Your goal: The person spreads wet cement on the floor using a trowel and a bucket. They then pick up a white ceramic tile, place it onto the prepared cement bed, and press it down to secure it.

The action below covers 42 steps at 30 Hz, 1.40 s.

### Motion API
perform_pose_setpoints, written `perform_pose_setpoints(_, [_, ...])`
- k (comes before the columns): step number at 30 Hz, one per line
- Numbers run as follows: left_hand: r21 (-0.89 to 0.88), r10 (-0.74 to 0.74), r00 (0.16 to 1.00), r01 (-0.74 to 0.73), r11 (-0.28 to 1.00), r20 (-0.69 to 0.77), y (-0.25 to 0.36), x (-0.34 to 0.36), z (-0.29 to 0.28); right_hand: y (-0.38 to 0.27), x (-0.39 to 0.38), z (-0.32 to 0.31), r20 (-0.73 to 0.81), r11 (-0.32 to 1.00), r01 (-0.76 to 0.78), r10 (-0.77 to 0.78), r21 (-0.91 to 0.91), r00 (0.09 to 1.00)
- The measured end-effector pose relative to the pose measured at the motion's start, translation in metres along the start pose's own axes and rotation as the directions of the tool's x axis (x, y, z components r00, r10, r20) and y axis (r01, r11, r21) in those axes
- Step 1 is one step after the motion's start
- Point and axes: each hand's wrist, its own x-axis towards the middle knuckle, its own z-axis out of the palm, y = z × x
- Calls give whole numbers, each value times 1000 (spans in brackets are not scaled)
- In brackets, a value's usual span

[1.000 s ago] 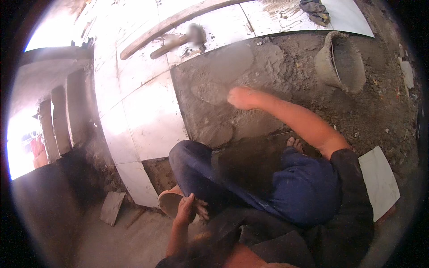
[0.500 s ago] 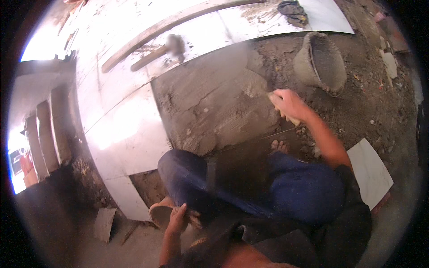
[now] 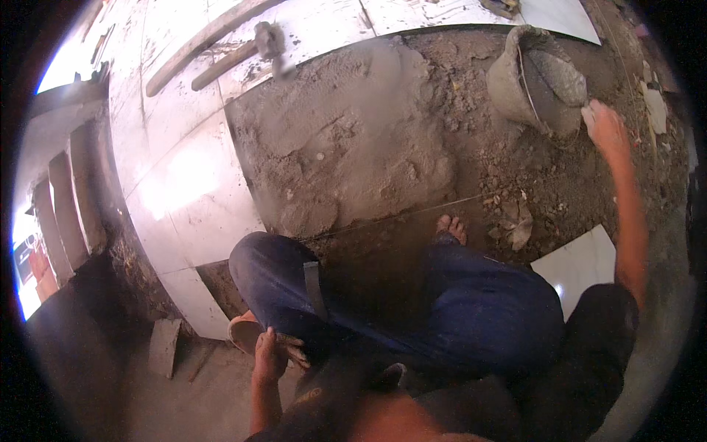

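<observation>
My right hand is closed at the right side of a mortar-caked bucket, apparently on the handle of a trowel, mostly hidden. Inside the bucket a pale grey rounded surface, seemingly the trowel's blade, lies against the wall. Left of the bucket spreads a bed of wet grey mortar. Down by my bent knee, my left hand rests against the blue trouser leg, thumb and fingers apart. Beside it is a rounded orange-brown thing that I cannot make out.
White tiles border the mortar on the left and far side. On them lie a hammer and a long wooden bar. A string crosses before my bare foot. A loose white tile lies at right.
My right hand has moved from over the mortar bed to the bucket's right side, taking the trowel along. The view has shifted slightly. My left hand has stayed by the knee.
</observation>
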Motion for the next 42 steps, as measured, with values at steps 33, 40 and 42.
perform_pose_setpoints(33, [79,-49,997,45,996,51,12,-14,5,67,-77,30,-246,767,-45,260,640,934])
perform_pose_setpoints(40, [-71,29,995,-22,997,95,2,-20,-6,-131,-75,-90,323,309,-273,-123,911,938])
perform_pose_setpoints(42, [-97,47,990,-35,995,132,0,-23,-9,-190,-58,-101,250,277,-163,-317,947,915])
